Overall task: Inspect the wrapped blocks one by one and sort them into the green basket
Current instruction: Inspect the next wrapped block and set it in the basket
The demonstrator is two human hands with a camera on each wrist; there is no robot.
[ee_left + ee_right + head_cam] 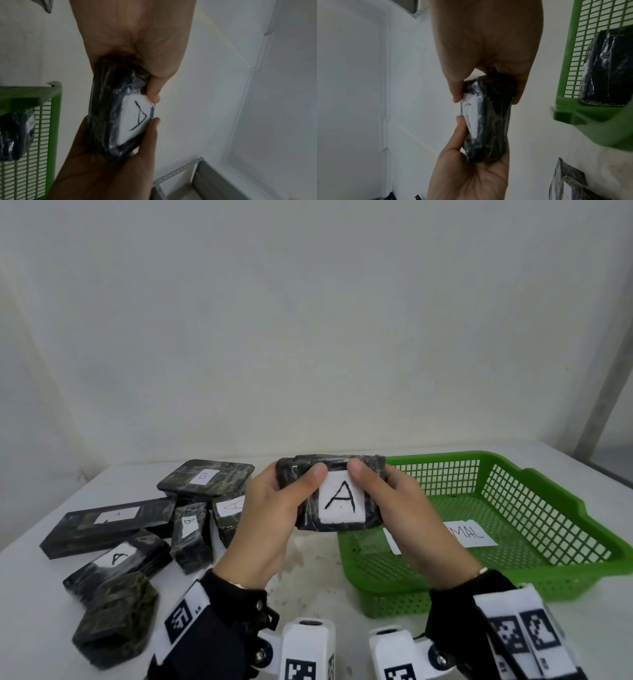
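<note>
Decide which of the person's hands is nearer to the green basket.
Right. The right hand holds the block just above the green basket's near-left corner; the left hand grips the block's other end, farther from it.

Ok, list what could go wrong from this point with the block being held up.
1. Both the left hand and right hand hold the A-labelled block by its ends in glossy wrap; it could slip onto the table.
2. The thumbs touch the label's top edge and may hide defects.
3. The green basket sits right, so a drop could miss it.
</note>
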